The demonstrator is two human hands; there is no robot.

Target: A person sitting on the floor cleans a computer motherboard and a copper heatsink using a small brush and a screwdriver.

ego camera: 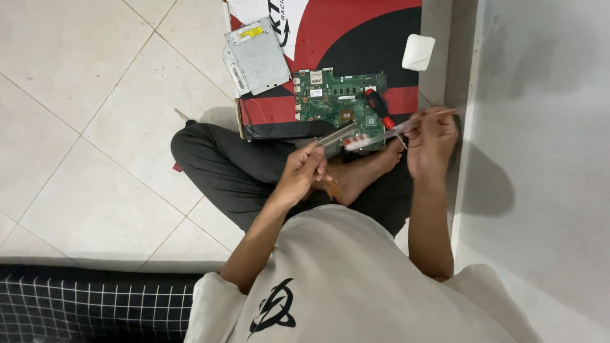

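**Heatsink part held over a laptop board**

A flat metal heatsink strip (337, 134) sat pinched in the left hand (304, 173), its free end reaching up over the green motherboard (337, 100). The right hand (431, 141) was closed around a thin stick (438, 114) and a clear strip with red marks (375, 137), just beside the heatsink's tip. A red-handled screwdriver (379, 107) lay on the board. The board rested on a red, black and white mat (368, 32). Upper left lay a grey optical drive (257, 57) bearing a small yellow label; upper right, a white square block (418, 52).
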